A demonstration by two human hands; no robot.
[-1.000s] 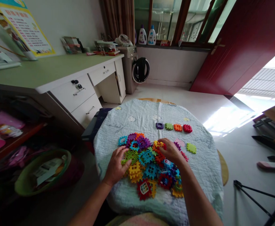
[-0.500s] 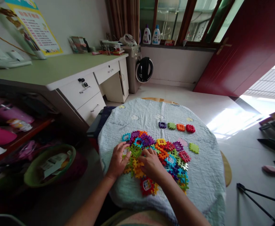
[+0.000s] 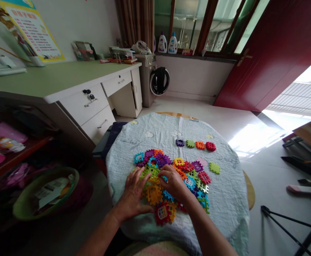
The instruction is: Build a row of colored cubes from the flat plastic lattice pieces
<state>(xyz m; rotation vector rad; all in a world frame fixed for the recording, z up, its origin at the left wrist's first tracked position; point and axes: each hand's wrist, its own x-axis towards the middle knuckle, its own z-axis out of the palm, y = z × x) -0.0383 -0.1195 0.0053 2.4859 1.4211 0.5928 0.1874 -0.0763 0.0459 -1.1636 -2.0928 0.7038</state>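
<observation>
A heap of colourful plastic interlocking blocks lies on the cloth-covered round table (image 3: 216, 199). My left hand (image 3: 131, 196) is spread over the heap's left side, thumb stretched toward a red block with a white window (image 3: 162, 212). Its fingertips rest by some green blocks (image 3: 153, 171). Beside it lies a yellow-orange block (image 3: 153, 194). My right hand (image 3: 176, 183) reaches into the middle of the heap with curled fingers, close to blue and yellow pieces; what the fingertips pinch is hidden. Just right of this hand is a blue block with a white window (image 3: 189, 182).
Several blocks stand in a row toward the table's far side, ending with a red block (image 3: 210, 146). A lone light-green block (image 3: 214, 168) lies on the right. A green-topped desk (image 3: 72, 74), a washing machine (image 3: 146, 78) and a basket (image 3: 75, 192) surround the left side.
My left hand has spread wider and shifted down and left, thumb out toward the red window block. The right hand stays curled in the heap. The whole view has shifted slightly.
</observation>
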